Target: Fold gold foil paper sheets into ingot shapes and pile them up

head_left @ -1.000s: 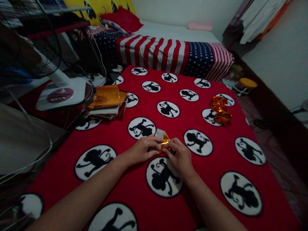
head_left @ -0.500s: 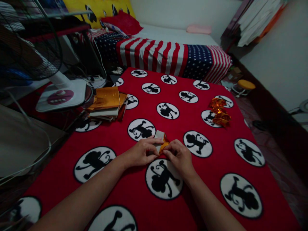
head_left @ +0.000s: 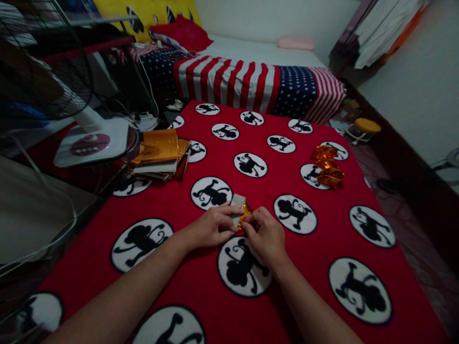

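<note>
A small sheet of gold foil paper (head_left: 245, 212), with a pale grey side showing at its far left, lies partly folded on the red cloth (head_left: 272, 181) printed with monkey figures. My left hand (head_left: 217, 224) grips its left side, fingers stretched over the pale part and the thumb at the near edge. On the gold side, my right hand (head_left: 263, 231) pinches the near right edge between thumb and curled fingers. The fingertips of both hands nearly meet and cover part of the paper.
A stack of gold and pale sheets (head_left: 158, 155) lies at the left edge of the cloth, beside a fan base (head_left: 91, 143). Several folded shiny gold foil pieces (head_left: 328, 167) sit at the far right. Beyond stands a bed with a striped, starred cover (head_left: 229, 81).
My right fingers have shifted slightly along the foil paper's edge, and more of the gold fold shows. My left hand stays in place.
</note>
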### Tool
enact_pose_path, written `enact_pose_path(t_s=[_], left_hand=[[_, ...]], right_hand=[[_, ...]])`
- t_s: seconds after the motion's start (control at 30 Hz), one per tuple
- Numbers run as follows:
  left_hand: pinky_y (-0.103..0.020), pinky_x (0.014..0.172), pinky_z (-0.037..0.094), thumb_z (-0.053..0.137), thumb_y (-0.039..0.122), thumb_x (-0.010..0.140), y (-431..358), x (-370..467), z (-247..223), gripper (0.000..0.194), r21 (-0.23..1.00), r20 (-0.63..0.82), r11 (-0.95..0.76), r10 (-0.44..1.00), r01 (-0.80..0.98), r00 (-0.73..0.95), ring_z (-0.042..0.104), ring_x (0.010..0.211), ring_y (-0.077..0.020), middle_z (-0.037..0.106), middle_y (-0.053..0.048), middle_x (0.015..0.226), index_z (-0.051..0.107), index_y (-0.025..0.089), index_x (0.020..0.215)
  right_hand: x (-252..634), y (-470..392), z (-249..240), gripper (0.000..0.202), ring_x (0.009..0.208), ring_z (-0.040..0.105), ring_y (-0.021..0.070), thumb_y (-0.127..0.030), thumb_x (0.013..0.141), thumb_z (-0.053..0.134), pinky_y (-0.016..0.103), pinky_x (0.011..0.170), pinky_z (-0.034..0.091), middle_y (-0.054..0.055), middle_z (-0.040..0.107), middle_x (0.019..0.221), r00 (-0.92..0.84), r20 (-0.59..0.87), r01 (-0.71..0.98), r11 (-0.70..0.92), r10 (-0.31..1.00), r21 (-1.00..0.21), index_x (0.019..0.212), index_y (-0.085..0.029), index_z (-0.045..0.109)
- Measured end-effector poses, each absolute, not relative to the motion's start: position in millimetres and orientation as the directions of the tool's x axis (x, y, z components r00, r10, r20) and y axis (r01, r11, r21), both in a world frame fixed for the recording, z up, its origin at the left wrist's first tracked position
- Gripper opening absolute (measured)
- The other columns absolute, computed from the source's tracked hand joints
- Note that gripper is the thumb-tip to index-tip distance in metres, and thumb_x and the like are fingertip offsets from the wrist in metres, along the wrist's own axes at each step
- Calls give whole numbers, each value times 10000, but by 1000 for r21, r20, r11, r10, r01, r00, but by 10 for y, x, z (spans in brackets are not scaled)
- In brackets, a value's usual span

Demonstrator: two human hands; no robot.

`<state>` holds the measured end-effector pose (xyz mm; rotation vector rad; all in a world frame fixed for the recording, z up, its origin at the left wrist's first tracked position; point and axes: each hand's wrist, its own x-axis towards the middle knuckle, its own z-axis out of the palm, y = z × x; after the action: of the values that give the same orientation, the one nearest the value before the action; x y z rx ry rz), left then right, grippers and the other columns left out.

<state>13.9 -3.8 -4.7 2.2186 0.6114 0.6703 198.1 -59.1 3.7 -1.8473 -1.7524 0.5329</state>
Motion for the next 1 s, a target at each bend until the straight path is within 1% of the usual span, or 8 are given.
enact_pose_path(t_s=[0.23,0.37,0.47,0.53,0.7,0.83,0.97,1.0], left_hand=[[-463,1153,289,614,78,757,-50,137,-38,183,763,272,-606,614,222,740,605,1167,-202,621,-77,1300,730,208,811],[-460,1148,305,623,120,775,-66,165,-16,131,784,248,-569,654,248,714,622,1140,-208,654,-75,1251,728,197,765],[-451,1108,369,630,182,803,-94,232,-41,150,806,242,-520,726,283,644,641,1108,-216,696,-81,1172,714,188,679],[-445,1082,399,635,196,805,-121,282,-75,184,817,248,-491,772,302,585,646,1101,-222,716,-84,1124,694,182,631],[-441,1079,401,661,140,755,-178,347,-120,170,836,258,-453,822,310,508,655,1084,-222,722,-99,1103,624,165,591],[-426,1058,426,664,117,737,-179,342,-119,106,833,275,-468,813,295,513,639,1108,-221,718,-93,1104,622,170,656],[-402,1038,447,680,151,764,-161,327,-145,33,800,310,-523,781,296,541,639,1100,-211,710,-82,1112,691,182,762],[-395,1036,449,685,164,772,-158,323,-154,45,790,318,-537,772,296,551,637,1099,-206,704,-77,1124,710,191,798]], right_hand=[[1977,-556,81,82,663,558,121,-220,765,642,243,558,315,-28,596,772,95,32,801,-57,995,-596,686,-229,623],[1967,-550,98,79,660,561,119,-209,763,640,243,556,310,-30,600,773,102,29,802,-65,994,-593,688,-231,628],[1963,-549,88,82,654,557,122,-210,762,644,245,550,303,-24,599,767,107,45,805,-60,993,-590,683,-230,628],[1964,-549,78,84,656,557,123,-211,757,650,244,548,300,-24,598,767,109,45,808,-63,993,-585,680,-229,625],[1963,-550,75,78,667,561,123,-199,759,643,243,559,307,-24,598,778,107,35,812,-67,994,-580,689,-228,623],[1959,-549,78,80,678,569,126,-203,762,642,244,565,316,-22,598,780,102,35,812,-63,994,-580,688,-227,624],[1965,-546,62,87,667,569,125,-222,764,646,245,556,315,-23,600,773,103,47,816,-58,994,-575,681,-227,618],[1966,-546,58,89,655,565,125,-229,765,646,245,550,312,-21,599,770,103,53,818,-54,993,-573,681,-227,616]])
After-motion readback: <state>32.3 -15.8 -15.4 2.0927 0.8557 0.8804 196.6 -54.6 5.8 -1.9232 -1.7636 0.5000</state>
